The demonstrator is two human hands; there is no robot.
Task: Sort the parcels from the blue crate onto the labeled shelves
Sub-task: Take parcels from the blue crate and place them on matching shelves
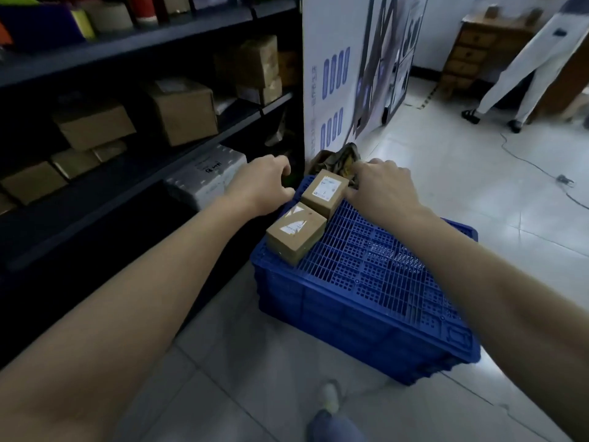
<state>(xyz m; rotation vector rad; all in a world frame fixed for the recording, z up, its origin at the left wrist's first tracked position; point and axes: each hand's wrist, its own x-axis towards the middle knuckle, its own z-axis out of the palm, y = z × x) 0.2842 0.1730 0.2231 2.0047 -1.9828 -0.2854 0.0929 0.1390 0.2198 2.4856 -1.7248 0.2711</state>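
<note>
head view looks down on 2 small brown cardboard parcels with white labels. the far parcel [325, 190] and the near parcel [294, 232] sit touching each other at the left far corner of the slatted top of the blue plastic crate [366, 275].

the left hand [261, 183] is just beside the far parcel's left side with fingers curled under. nothing shows in it, but the palm is hidden, so i cannot tell whether it grips. the right hand [382, 183] is at the parcel's right edge, thumb about touching it. its curled fingers reach toward a crumpled brown wrapping [345, 157] behind the crate, so its hold is also unclear.

the step looks like picking up the far parcel, with 2 parcels not yet shelved. next, both hands need to close on its sides, lift it clear of its neighbour, and read the label to match a shelf.

the dark metal shelving [127, 180] stands just left of the crate, holding brown cardboard boxes [181, 110] and a white foam box [207, 177]. the crate rests on a pale tiled floor [446, 173] by a white printed board [334, 74]. well apart stand a wooden drawer chest [471, 49], a person in white trousers [522, 74], and a thin cable [526, 161].
</note>
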